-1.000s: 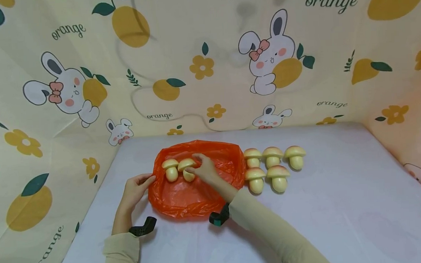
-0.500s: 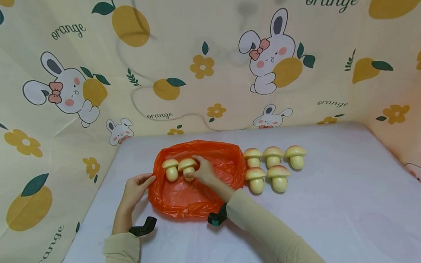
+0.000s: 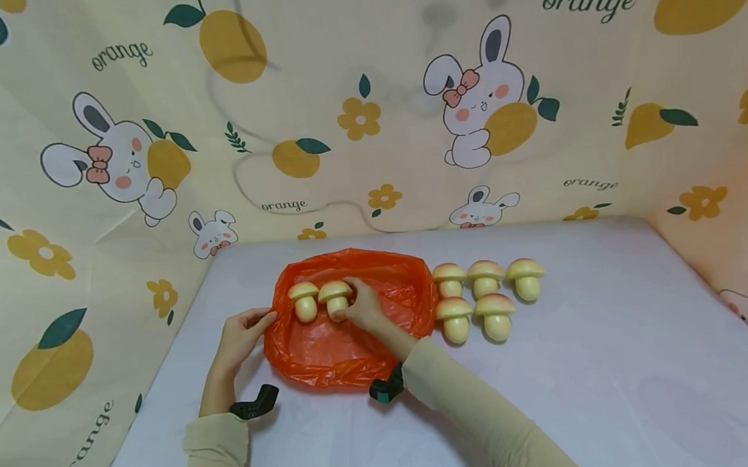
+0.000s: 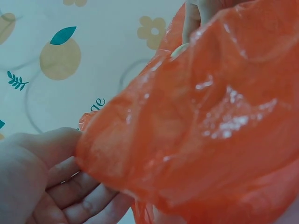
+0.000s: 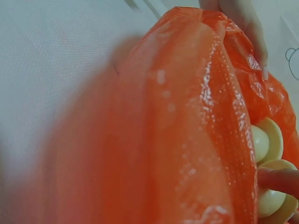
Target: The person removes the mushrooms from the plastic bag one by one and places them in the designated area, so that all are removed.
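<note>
Bunny backdrop (image 3: 321, 24) hung behind the bench (image 3: 607, 320); right hand (image 3: 368, 308) had its fingers round a mushroom (image 3: 334, 290) in the bag (image 3: 349, 372), thumb lower on the stem than a second ago, so placement looked nearly done. Left hand (image 3: 238, 339) pinched the bag's edge.

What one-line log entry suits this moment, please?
left hand: pinches red plastic bag; right hand: grips mushroom inside; five mushrooms: outside
</note>
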Motion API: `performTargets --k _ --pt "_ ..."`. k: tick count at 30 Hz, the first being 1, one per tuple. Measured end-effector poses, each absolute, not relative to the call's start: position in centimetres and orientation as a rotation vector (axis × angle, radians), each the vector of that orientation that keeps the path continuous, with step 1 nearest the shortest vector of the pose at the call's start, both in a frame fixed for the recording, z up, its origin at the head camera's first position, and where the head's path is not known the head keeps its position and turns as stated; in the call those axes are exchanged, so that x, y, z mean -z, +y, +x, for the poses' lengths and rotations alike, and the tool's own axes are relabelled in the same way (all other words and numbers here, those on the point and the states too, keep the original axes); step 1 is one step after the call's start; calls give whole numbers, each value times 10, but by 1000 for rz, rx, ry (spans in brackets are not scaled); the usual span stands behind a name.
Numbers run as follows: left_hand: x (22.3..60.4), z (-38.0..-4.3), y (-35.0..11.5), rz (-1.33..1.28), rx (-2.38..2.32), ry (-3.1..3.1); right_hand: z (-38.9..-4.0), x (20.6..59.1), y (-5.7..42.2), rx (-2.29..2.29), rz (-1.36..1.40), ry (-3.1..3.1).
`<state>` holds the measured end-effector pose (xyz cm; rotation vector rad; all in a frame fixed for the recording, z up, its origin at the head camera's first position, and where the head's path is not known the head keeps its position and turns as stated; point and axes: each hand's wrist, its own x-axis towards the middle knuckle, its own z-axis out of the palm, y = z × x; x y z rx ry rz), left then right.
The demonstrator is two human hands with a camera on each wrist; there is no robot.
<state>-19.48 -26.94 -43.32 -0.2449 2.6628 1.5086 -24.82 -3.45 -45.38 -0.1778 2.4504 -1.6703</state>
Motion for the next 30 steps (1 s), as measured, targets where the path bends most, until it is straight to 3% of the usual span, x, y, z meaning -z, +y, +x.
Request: performTargets --k 30 --pt "433 -195 -270 -247 -1499 2647 -234 436 -26 1724 -205 2376"
